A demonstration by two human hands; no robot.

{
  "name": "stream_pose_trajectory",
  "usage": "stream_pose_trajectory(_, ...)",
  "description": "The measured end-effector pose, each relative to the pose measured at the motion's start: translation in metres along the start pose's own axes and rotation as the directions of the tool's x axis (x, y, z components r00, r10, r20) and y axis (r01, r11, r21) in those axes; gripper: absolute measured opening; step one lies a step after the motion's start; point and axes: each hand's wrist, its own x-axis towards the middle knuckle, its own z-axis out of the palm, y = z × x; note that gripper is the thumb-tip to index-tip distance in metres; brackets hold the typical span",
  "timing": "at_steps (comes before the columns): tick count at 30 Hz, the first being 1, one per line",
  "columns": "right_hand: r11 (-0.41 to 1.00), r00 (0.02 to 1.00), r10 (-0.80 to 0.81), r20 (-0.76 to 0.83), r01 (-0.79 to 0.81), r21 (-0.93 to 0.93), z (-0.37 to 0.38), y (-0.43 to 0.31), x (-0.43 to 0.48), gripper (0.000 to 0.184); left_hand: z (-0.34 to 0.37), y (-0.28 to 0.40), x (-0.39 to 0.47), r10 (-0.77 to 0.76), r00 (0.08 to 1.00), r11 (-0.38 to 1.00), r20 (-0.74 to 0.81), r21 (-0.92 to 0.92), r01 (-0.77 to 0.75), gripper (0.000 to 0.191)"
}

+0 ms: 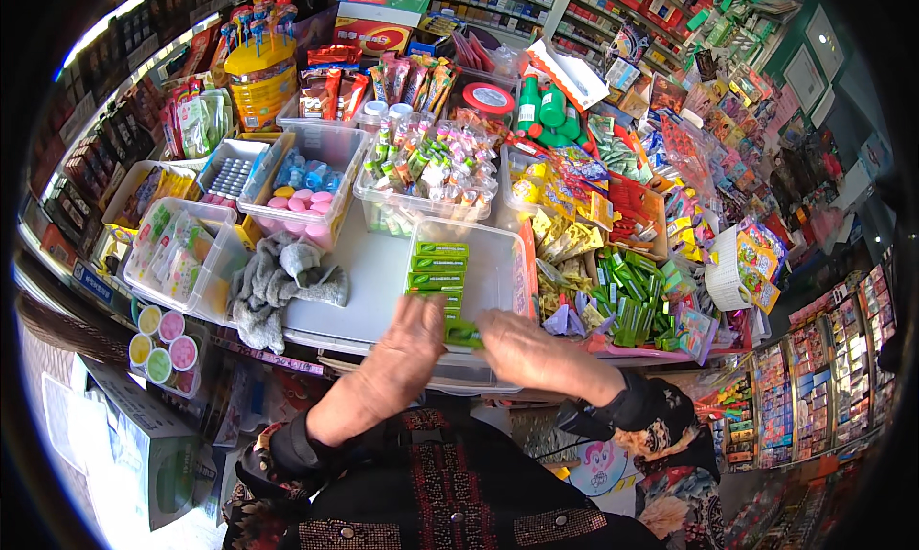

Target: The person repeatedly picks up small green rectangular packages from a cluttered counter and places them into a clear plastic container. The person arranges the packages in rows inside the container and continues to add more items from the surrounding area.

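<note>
A clear plastic bin (495,252) stands at the counter's front edge, with a column of green gum-like packs (439,264) lying in its left part. My left hand (413,342) is at the column's lower left side, its fingertips close against the packs. On the right, my right hand (520,352) reaches over the bin's front part and has its fingers at a green pack (463,333) at the column's near end. Whether either hand grips a pack cannot be told, as the fingers are partly hidden. Crumpled grey knitted gloves (276,288) lie on the counter to the left.
Behind the bin stands a clear tub of small wrapped candies (431,166). Tubs of pink sweets (305,209) and wrapped packets (172,252) are at left. More green packs (635,291) and yellow-wrapped sweets (567,238) are heaped at right. A white woven basket (725,270) stands further right.
</note>
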Motion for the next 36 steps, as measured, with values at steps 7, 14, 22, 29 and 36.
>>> stream_pose_trajectory(7,0.870,0.980,0.192,0.044,-0.150,-0.469,0.014,0.044,0.029,0.021,-0.008,-0.030,-0.009,-0.122,0.979,0.993,-0.166,-0.014,0.121,0.056)
stream_pose_trajectory(14,0.703,0.905,0.406,0.128,-0.220,-0.676,0.039,0.069,0.068,0.027,0.017,-0.037,-0.019,-0.192,0.981,0.979,0.039,0.070,0.189,0.055)
stream_pose_trajectory(22,0.622,0.894,0.444,0.056,-0.262,-0.738,0.060,0.081,0.077,0.030,0.006,-0.031,-0.012,-0.162,0.987,0.972,-0.014,0.169,0.162,0.051)
stream_pose_trajectory(29,0.679,0.881,0.450,0.146,-0.232,-0.696,0.053,0.079,0.083,0.030,-0.003,-0.045,0.029,0.114,0.954,0.923,0.277,0.325,-0.205,0.037)
stream_pose_trajectory(36,0.689,0.820,0.483,0.308,-0.138,-0.712,0.040,0.072,0.097,0.023,0.046,-0.062,0.074,0.131,0.834,0.751,0.536,0.495,-0.437,0.084)
